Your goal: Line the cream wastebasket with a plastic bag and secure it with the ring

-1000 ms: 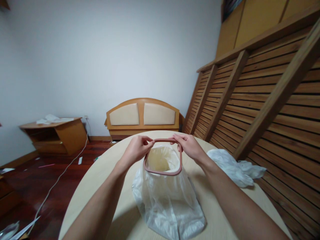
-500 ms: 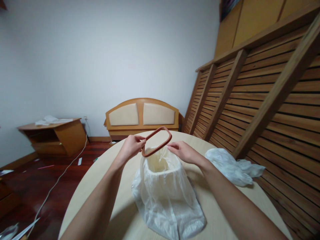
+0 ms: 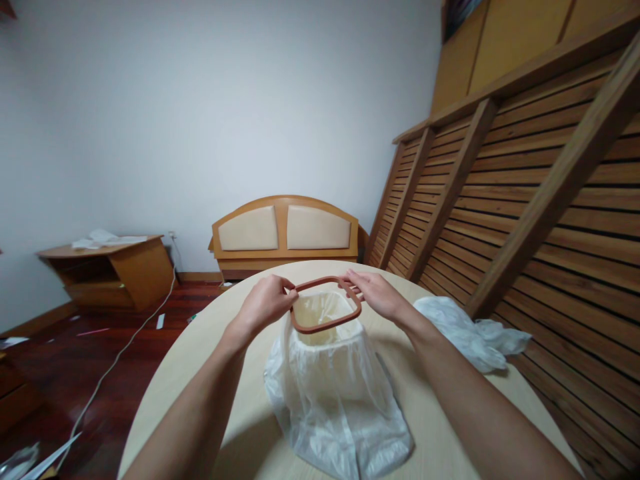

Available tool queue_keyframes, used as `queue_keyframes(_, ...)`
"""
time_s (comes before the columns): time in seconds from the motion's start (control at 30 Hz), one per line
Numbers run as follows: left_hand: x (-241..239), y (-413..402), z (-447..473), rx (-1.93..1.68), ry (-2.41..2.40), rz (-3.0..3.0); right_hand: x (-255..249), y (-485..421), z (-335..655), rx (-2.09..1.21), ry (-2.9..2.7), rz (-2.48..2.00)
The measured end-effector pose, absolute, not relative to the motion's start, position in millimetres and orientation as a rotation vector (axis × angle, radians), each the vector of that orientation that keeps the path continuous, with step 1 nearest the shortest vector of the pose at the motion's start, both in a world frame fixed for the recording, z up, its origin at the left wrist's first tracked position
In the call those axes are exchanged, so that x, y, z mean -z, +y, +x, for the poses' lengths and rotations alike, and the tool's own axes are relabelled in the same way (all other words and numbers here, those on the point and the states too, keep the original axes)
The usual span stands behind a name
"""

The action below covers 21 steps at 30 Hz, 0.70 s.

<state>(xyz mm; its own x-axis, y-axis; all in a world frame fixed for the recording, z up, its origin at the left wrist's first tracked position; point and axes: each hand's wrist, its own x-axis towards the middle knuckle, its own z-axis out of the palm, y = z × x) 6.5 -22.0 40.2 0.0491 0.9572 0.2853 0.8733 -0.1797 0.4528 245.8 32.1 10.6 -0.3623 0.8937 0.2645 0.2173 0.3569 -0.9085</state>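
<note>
A brown rim ring (image 3: pixel 320 329), a rounded rectangle, is held nearly level just above the mouth of a bin. My left hand (image 3: pixel 267 303) pinches its left side between thumb and fingers. At the ring's far right corner, my right hand (image 3: pixel 377 293) has its fingers on the frame, some of them under it. The pale bin (image 3: pixel 325 337) stands on the table, lined with a thin white plastic bag (image 3: pixel 345 413). The bag is folded over the bin's edge and drapes down the outside onto the tabletop.
The round pale table (image 3: pixel 240 413) carries a crumpled bunch of white plastic bags (image 3: pixel 457 333) at its right edge. A slatted wooden panel (image 3: pixel 525 200) leans close on the right. Behind stands a headboard (image 3: pixel 285 230). A cable (image 3: pixel 120 353) crosses the floor at left.
The ring has swung from tilted to nearly level and moved right and down over the bin's mouth. My right hand, earlier beside the ring, now grips its right side.
</note>
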Motion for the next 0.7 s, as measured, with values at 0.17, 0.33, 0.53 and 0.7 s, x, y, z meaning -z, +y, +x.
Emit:
queue_keyframes(0.17, -41.0, -22.7, 8.5, -0.751, 1.933, 2.143, -8.2, 30.1, 242.8, -0.799, -1.950, -0.954)
queue_keyframes(0.33, -39.6, -20.7, 7.0, -0.721, 1.910, 2.166, -4.1, 30.8, 240.6, -0.808, -1.928, -0.959)
queue_keyframes(0.53, -36.4, -18.0, 4.7, -0.688, 1.899, 2.170, -3.4, 29.2, 240.2, -0.807, -1.917, -1.011)
queue_keyframes(0.7, -36.4, -18.3, 5.0, -0.672, 1.873, 2.182, -2.1, 30.1, 241.3, -0.793, -1.907, -1.008)
